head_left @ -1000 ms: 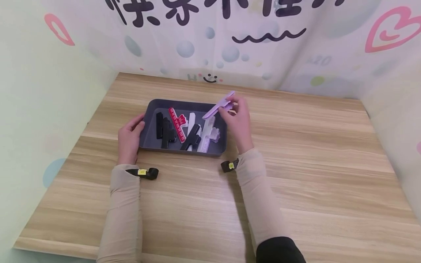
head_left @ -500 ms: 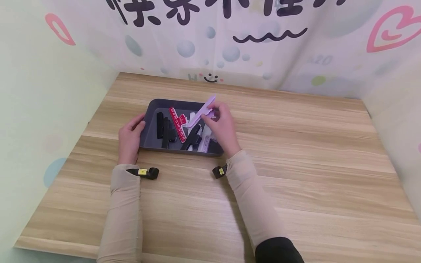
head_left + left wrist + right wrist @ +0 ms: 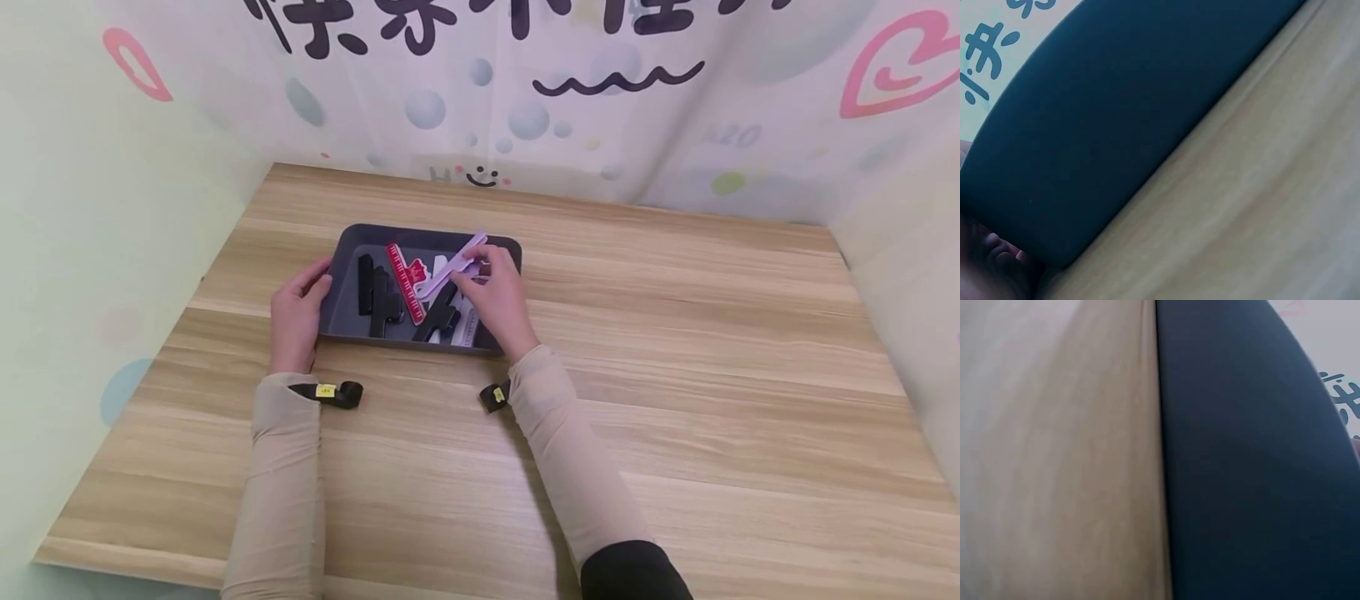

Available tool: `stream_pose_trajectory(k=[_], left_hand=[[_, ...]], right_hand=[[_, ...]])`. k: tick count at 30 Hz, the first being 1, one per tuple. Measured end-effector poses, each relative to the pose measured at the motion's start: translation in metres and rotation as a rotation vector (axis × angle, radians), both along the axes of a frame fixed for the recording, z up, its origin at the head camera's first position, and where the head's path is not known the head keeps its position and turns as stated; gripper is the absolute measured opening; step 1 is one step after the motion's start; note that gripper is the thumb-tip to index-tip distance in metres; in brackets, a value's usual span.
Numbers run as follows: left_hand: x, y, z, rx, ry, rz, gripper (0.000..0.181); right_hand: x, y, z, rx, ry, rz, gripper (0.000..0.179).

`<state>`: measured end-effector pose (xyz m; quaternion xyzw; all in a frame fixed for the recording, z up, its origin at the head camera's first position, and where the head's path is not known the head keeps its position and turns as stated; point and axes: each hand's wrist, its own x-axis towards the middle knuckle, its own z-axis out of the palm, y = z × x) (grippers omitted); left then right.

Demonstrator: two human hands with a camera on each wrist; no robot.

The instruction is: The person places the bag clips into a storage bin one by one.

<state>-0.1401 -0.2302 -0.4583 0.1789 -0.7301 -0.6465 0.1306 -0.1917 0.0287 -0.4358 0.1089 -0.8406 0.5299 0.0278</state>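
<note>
A dark grey tray [image 3: 352, 334] stands on the table, its outer wall filling much of both wrist views. My left hand [image 3: 295, 321] grips the tray's left end, with the thumb at the rim. Over the right half of the tray, my right hand [image 3: 501, 302] pinches a light purple clip [image 3: 448, 273], which slants above the other clips. Inside lie a red clip [image 3: 403, 279] with a piano-key pattern, several black clips [image 3: 378, 304], a white clip [image 3: 440, 263] and a pale lilac clip [image 3: 467, 327], partly hidden by my right hand.
The wood-grain table [image 3: 697, 375] extends to both sides and in front of the tray. A printed white curtain [image 3: 637, 142] hangs behind the table, and pale walls flank it. Black straps [image 3: 341, 394] stick out from both wrists.
My right hand has moved left and lower with the purple clip, from the tray's right rim to over the clips inside. The left hand stays at the tray's left end.
</note>
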Motion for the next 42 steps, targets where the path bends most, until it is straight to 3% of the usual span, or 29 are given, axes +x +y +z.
stream_pose_trajectory(k=[11, 27, 42], left_hand=[[-0.0001, 0.0004, -0.0002, -0.012, -0.001, 0.003, 0.033], [-0.0010, 0.0006, 0.0002, -0.012, -0.009, 0.010, 0.035], [-0.0007, 0.0012, 0.0003, -0.023, 0.000, 0.012, 0.033]], right_hand=[[0.0016, 0.0012, 0.0007, 0.087, -0.010, 0.057, 0.038], [0.0041, -0.0012, 0.0006, 0.277, 0.076, 0.083, 0.036], [0.0042, -0.0014, 0.0013, 0.333, 0.110, 0.074, 0.024]])
